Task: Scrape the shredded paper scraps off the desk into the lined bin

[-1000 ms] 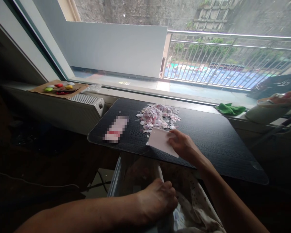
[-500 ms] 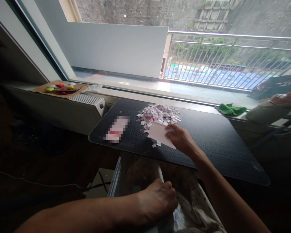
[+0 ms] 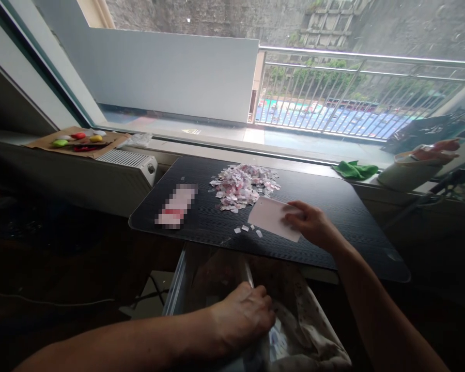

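A pale pink flat card (image 3: 271, 214) with a small hole near one corner is gripped at its right end by my right hand (image 3: 308, 222), low over the dark tabletop (image 3: 333, 217). Left of and beyond the card lies a heap of small cut paper pieces (image 3: 244, 183). A few loose paper pieces (image 3: 245, 228) lie near the card's left edge. Below the table's front edge, my left hand (image 3: 248, 310) is closed round the rim of a clear plastic container (image 3: 217, 274), its fingertips hidden. More paper bits (image 3: 278, 341) show low down beside that hand.
A blurred-out pink and red strip (image 3: 177, 206) lies on the table's left. Along the window stand a radiator (image 3: 134, 160), cardboard (image 3: 112, 140) with coloured lumps, a green cloth (image 3: 355, 170) and a pale pot (image 3: 406, 170). Patterned fabric (image 3: 310, 315) hangs beside the container.
My right hand has drawn the card away from the heap, rightward and nearer to me. Several loose pieces now lie apart from the heap. My left hand keeps its grip; the view has shifted slightly.
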Demonstrator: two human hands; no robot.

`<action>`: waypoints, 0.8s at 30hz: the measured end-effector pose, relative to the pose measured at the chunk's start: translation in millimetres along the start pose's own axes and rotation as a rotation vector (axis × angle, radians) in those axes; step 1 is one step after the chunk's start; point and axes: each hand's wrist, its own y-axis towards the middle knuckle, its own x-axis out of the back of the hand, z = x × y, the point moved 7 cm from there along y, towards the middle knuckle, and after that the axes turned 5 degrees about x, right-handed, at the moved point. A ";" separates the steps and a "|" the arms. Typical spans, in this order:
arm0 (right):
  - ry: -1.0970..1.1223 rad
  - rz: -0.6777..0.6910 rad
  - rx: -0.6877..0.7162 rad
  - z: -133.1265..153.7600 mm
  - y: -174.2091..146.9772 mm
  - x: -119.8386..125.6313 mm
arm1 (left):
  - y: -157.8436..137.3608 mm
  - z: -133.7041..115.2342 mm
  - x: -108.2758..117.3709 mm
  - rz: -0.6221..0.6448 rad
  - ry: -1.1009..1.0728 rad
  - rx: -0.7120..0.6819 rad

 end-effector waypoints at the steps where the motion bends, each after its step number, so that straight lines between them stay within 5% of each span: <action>1: 0.014 0.021 0.010 0.1 1.2 -4.7 | -0.4 0.5 1.8 0.020 0.000 0.014; 7: -0.018 0.100 -0.039 -14.3 -6.6 8.3 | -7.8 8.8 4.6 0.002 -0.015 0.050; 11: 0.087 0.012 -0.070 -31.0 -2.8 21.7 | -11.7 14.4 1.2 -0.064 -0.033 0.007; 17: 0.260 0.059 -0.134 -42.6 11.1 0.7 | -15.5 17.9 3.2 -0.089 -0.027 0.024; 21: 0.321 0.238 -0.147 -35.4 4.2 -10.2 | -17.5 22.1 9.5 -0.007 -0.024 0.050; 24: 0.343 0.198 -0.122 -32.6 5.5 -10.2 | -18.2 25.8 16.1 0.049 -0.021 0.068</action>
